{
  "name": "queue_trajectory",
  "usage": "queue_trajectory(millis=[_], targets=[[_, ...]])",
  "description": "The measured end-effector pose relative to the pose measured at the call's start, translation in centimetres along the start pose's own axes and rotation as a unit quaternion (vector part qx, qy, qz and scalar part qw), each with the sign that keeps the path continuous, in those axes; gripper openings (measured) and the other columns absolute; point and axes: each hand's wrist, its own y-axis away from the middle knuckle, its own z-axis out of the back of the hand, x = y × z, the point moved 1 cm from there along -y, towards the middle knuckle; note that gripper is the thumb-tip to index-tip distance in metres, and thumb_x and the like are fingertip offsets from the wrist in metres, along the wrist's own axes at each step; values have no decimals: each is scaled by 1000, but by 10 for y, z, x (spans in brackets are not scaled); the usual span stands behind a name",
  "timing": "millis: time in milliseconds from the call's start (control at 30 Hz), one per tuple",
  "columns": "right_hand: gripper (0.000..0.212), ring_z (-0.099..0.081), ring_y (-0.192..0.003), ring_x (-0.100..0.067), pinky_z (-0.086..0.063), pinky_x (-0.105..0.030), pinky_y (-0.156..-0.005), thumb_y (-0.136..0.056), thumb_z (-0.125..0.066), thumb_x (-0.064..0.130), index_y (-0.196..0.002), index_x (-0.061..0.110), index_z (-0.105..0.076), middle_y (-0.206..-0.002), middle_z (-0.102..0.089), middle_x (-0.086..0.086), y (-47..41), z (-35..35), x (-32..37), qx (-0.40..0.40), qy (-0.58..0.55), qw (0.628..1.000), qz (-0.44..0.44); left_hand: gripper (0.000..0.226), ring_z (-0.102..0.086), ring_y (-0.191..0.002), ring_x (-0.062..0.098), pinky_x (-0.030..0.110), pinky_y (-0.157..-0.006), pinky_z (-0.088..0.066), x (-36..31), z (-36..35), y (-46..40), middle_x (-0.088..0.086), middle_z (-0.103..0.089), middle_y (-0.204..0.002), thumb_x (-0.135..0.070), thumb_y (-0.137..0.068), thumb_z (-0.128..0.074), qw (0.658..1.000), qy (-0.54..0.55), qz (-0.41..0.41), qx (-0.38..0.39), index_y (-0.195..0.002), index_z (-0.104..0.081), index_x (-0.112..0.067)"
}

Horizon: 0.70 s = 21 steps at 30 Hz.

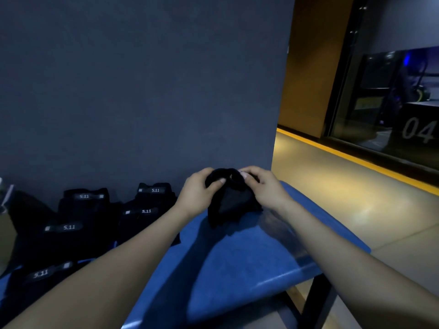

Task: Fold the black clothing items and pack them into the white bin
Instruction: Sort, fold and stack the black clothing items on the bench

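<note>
From the head camera I can make out little of the black garment (231,198) itself: it is dark on dark, bunched, and I cannot tell what kind of item it is or how far it is folded. My left hand (198,192) grips its upper left edge with curled fingers, the thumb pressing into the cloth; my right hand (262,186) pinches the upper right edge. The garment's lower part rests on the blue tabletop (237,269), near its far right corner.

To the left, a spread of black folded items (95,219) lies on the same tabletop, each with a label reading 5.11; their outlines merge in the dim light, so I cannot count them surely. At the far left edge something pale and something tan are cut off by the frame. I see no white bin in this view.

A dark grey wall (142,91) stands just behind the tabletop. To the right lies a tan floor (344,198) with a yellow stripe (356,160), and beyond it a glass panel (403,103) marked 04.
</note>
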Motion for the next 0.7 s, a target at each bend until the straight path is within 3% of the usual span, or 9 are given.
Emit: queue_trajectory(millis=[133,233,400,500,600,700], targets=[[32,-64,-100,-24,-51,-38,-89,-98,-46,30,-106,6,-64,-106,-68,-12,14,-2,0,22,-120,989,-85,27,-66,-99,15,30,-90,-52,-1,4,18,2,-69,-106,-30,-94,-53,985,137,107,13,-109,-64,-11],[9,-64,-93,-21,-52,-33,-84,-92,-58,18,-96,12,-63,-98,-68,-7,26,-4,-3,30,-161,980,-111,27,-66,-97,17,34,-90,-52,-5,5,28,2,-70,-101,-32,-97,-47,967,200,155,28,-106,-65,-13],[11,-63,-74,-16,-53,-25,-70,-90,-60,7,-80,11,-63,-79,-66,-4,37,1,-1,14,-134,987,-90,37,-62,-104,16,40,-98,-48,-2,4,42,-2,-65,-111,-44,-92,-52,966,148,195,83,-119,-55,-18],[8,-63,-67,-12,-53,-20,-64,-85,-66,8,-79,11,-64,-73,-66,-2,42,5,4,45,-103,991,-73,52,-57,-104,8,30,-98,-46,-8,8,45,-7,-60,-113,-44,-78,-70,981,94,155,71,-120,-53,-17],[11,-60,-61,-9,-50,-16,-57,-81,-72,10,-75,13,-64,-69,-64,0,45,5,9,63,-48,995,-61,36,-65,-86,17,36,-84,-53,-16,5,49,7,-67,-96,-31,-77,-75,986,67,134,71,-103,-64,-9],[9,-63,-70,-11,-51,-16,-62,-80,-73,14,-83,12,-65,-77,-66,-1,49,6,7,55,-66,994,-68,14,-67,-83,24,36,-73,-57,-14,-2,56,15,-71,-92,-17,-84,-68,978,113,161,65,-92,-67,-5]])
